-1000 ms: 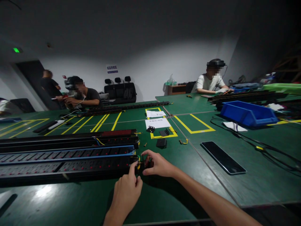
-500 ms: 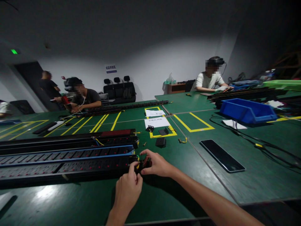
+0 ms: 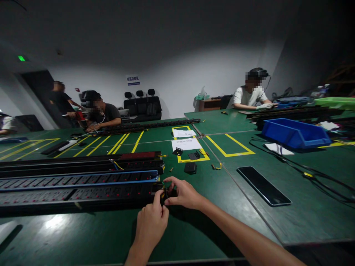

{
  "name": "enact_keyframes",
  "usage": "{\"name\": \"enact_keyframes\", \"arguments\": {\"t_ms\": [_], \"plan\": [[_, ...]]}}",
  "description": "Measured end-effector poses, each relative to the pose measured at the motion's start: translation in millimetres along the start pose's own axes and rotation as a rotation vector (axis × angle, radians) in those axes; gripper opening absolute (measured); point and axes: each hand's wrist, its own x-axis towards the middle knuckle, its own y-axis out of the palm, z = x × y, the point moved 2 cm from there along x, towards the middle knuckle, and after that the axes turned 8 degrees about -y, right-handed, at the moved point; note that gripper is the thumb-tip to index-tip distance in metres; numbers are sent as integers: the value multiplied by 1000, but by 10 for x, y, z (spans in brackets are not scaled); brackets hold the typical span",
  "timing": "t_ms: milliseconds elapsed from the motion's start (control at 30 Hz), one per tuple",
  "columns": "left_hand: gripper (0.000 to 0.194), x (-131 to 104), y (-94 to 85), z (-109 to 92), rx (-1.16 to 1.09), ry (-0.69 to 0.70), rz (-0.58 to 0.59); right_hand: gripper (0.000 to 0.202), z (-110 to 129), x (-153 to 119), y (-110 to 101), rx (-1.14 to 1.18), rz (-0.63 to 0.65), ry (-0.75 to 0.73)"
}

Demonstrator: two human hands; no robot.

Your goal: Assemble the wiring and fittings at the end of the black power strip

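Observation:
At the near end of the table lies a long black power strip with a row of sockets and small red marks. My left hand is closed at its right end, index finger and thumb against the end's near edge. My right hand curls its thumb and fingers around a small black end piece at that same end. Yellow shows beside the fingertips, perhaps wire. The fingers partly hide the end piece and where it meets the strip.
Behind lies a blue-edged strip. Beyond the hands are a black end cap, a small screw-like piece, black brackets and a yellow wire. To the right are a phone, cables and a blue bin.
The view has shifted slightly, so the surroundings appear a little further right. My hands stay at the strip's end, the right one having moved slightly closer in; less yellow shows between the fingers.

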Motion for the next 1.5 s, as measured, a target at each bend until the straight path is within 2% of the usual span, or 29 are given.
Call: {"name": "enact_keyframes", "arguments": {"t_ms": [233, 500, 633, 733, 867, 967, 1067, 1233, 1500], "plan": [[47, -24, -20, -23, 6, -24, 13, 67, 10, 14, 85, -19, -30, 39], [54, -59, -11, -24, 30, -29, -10, 69, -12, -5, 93, -52, -17, 1], [59, -121, -62, 43, 22, 45, -4, 71, -17, -12, 91, -39, -10, 0], [49, -160, -88, 152, -38, 154, -34, 74, -15, -19, 74, -26, 9, 1], [22, -170, -76, 300, -114, 188, -115, 80, -16, -39, 20, -39, 32, -1], [14, -174, -53, 330, -131, 213, -98, 80, -23, -56, -56, -172, 43, 11], [12, -183, -44, 310, -119, 246, -69, 71, -33, -64, -139, -342, 80, 38], [13, -175, -47, 289, -98, 250, -46, 33, -32, -65, -192, -470, 151, 34], [13, -176, -45, 299, -95, 226, -42, 20, 34, -57, -129, -481, 145, 12]]}}
